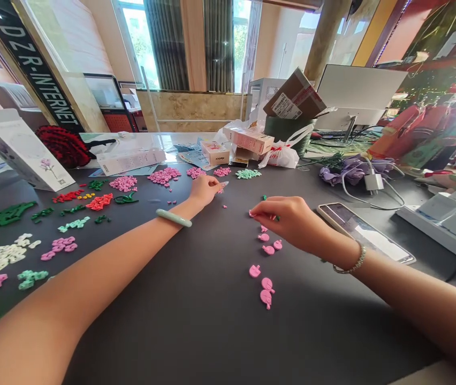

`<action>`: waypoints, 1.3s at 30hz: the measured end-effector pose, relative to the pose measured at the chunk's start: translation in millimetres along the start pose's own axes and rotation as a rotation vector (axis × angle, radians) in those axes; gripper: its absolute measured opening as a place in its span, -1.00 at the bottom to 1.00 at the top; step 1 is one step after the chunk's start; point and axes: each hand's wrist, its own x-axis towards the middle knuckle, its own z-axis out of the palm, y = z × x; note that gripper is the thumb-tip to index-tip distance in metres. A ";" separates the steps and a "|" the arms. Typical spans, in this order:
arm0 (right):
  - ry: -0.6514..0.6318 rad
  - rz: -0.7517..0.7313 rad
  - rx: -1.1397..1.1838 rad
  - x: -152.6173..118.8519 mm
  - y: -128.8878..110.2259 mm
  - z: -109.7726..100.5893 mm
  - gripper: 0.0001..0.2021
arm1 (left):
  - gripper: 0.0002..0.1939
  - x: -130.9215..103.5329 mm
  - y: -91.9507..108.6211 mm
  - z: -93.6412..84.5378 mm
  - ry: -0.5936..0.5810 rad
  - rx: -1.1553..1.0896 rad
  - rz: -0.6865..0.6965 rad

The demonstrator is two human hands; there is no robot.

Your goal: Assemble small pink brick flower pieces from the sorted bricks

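Observation:
My left hand point(205, 191), a pale green bangle at its wrist, reaches to the back of the dark table. Its fingers are pinched together, with something small, pale and pinkish at the tips that I cannot make out. My right hand point(290, 218) is closed in a pinch over the table's middle, a small pink piece point(251, 213) at its fingertips. Below that hand lie several loose round pink pieces with short stubs, among them a pink piece point(268, 249) and, nearer to me, another pink disc point(266, 297). Bits of green show beside the right fingers.
Sorted piles cover the left: pink pieces point(164, 176), white pieces point(7, 254), red pieces point(99, 201) and dark green pieces point(9, 214). Mint pieces point(248, 174) lie at the back. Right of my hand are a phone point(366, 232) and a white charger point(373, 182). Boxes point(249, 140) stand behind.

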 end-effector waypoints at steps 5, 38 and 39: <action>-0.042 -0.002 -0.048 -10.5 -1.7 -0.7 -0.85 | -0.74 0.5 0.4 -1.8 0.012 0.144 -0.016; 0.304 0.045 -0.063 -11.8 3.5 1.3 -0.82 | -0.54 -67.3 39.1 31.6 -0.353 -0.080 0.403; 0.308 0.055 -0.057 -11.7 2.7 1.2 -0.83 | -0.54 -68.7 38.7 32.8 -0.376 -0.116 0.386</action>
